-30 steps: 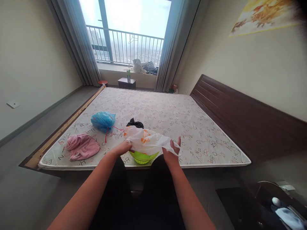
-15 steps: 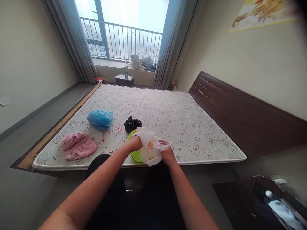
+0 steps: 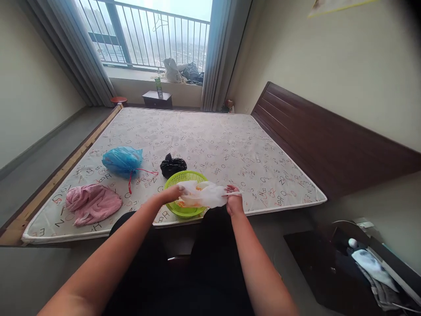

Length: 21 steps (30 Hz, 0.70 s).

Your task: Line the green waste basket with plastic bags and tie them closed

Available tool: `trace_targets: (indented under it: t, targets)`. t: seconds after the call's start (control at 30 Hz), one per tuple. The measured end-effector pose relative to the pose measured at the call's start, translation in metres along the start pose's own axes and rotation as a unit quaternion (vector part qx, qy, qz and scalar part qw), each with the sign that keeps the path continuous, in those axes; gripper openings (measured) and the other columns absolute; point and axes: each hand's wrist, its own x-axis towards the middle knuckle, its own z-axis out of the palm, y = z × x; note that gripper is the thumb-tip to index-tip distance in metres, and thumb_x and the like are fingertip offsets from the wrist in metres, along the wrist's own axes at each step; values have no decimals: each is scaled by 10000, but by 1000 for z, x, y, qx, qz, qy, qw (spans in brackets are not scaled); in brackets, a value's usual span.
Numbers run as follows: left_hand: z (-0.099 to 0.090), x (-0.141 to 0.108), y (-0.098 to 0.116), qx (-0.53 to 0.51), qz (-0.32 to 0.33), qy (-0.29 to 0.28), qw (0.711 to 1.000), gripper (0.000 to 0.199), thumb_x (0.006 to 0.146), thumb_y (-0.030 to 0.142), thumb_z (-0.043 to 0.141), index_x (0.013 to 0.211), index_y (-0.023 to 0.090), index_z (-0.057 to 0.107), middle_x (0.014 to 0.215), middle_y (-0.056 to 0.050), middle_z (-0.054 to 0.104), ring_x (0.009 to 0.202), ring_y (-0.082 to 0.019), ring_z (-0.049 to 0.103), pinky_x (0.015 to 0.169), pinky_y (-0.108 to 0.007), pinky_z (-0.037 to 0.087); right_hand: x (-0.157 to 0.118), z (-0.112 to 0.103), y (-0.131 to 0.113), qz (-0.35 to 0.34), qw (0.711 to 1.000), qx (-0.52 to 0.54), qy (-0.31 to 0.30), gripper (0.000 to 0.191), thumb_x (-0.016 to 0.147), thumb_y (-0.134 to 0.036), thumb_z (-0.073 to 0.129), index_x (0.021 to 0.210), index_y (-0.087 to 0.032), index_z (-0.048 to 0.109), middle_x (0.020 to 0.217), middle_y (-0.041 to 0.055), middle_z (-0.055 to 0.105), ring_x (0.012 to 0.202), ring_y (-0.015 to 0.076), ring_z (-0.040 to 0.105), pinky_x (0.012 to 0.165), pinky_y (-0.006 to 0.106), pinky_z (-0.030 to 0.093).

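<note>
A white plastic bag [image 3: 210, 195] with orange print is stretched sideways between my two hands. My left hand [image 3: 173, 193] is closed on one end of it, and my right hand [image 3: 234, 199] grips the other end by its handles. Beneath the bag, a lime-green plastic basket [image 3: 186, 213] stands at the near edge of the mattress; the bag hides part of its inside. Just behind the basket sits a knotted black plastic bag [image 3: 173, 166]. Further left lies a blue plastic bag [image 3: 122, 159] with red ties, and nearer me a crumpled pink cloth [image 3: 94, 204].
The patterned mattress [image 3: 210, 136] has a dark wooden headboard [image 3: 312, 123] on the right. A small bedside cabinet [image 3: 157, 100] stands beyond its far edge. At lower right, a dark low table [image 3: 315, 259] holds a white cloth and other items.
The white bag has gone from hanging bunched over the basket to being pulled out flat sideways. My left hand has come out of it to the left. The view has tipped down.
</note>
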Motion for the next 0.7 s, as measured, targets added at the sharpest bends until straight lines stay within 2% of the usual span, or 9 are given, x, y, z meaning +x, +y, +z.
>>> trace_targets:
  t: [0.07,0.1,0.2,0.27,0.33,0.47,0.57,0.63,0.7]
  targets:
    - [-19,-6,8,-41,-33,-48,997,344,650,187,694,976,136,792,1057,-124,800,994,-297,732,818,-375,599,15,-8,1,30,999,-10,-11,423,618,-348,652,1007,-185,612,870,57,712,747,201,680,635,299,537]
    - [-26,-10,9,-63,-41,-48,996,385,661,199,680,1028,152,788,1116,-114,792,1059,-292,719,857,-377,595,18,-9,4,37,999,-23,-24,407,617,-358,644,980,-176,621,860,64,714,731,204,677,625,304,534]
    - [-36,-25,7,-65,-43,43,996,361,678,230,647,1006,161,779,1125,-101,791,1104,-282,702,934,-378,568,12,-4,16,31,996,-62,-56,418,628,-376,620,985,-160,642,900,87,732,744,218,676,616,308,528]
    - [-38,-37,1,-1,-19,110,994,330,707,276,631,984,161,769,1082,-99,796,1057,-286,707,954,-392,554,1,-3,22,4,993,-96,-73,452,656,-378,605,1052,-162,647,946,92,739,787,222,679,643,310,535]
    - [-40,-53,-8,101,24,138,985,330,755,331,623,1012,172,757,1066,-93,794,1020,-291,708,979,-417,537,-8,-8,23,-29,982,-155,-99,468,706,-387,591,1116,-169,649,944,81,736,788,214,672,671,316,542]
    - [-50,-89,-37,339,87,176,920,235,808,402,658,920,209,731,1039,-121,770,1121,-341,671,1115,-477,436,-25,-27,19,-72,955,-257,-132,526,764,-394,633,1241,-172,624,848,27,708,673,198,623,670,326,524]
    - [-61,-106,-67,419,82,164,889,221,787,422,705,842,208,701,1031,-156,753,1186,-392,648,1161,-512,382,-38,-34,21,-138,911,-346,-177,522,800,-351,644,1296,-191,612,979,46,725,779,215,662,782,343,527]
    - [-68,-107,-83,410,34,160,897,212,777,403,704,831,199,692,1007,-168,756,1168,-404,659,1120,-504,425,-43,-32,26,-181,865,-410,-223,488,834,-278,587,1318,-220,616,1125,67,719,928,233,686,876,355,523]
    - [-74,-100,-91,363,-34,174,915,176,765,361,696,807,190,683,962,-172,764,1135,-404,674,1062,-486,471,-43,-26,32,-207,838,-440,-246,545,822,-185,523,1358,-232,603,1257,84,682,1064,239,675,956,367,516]
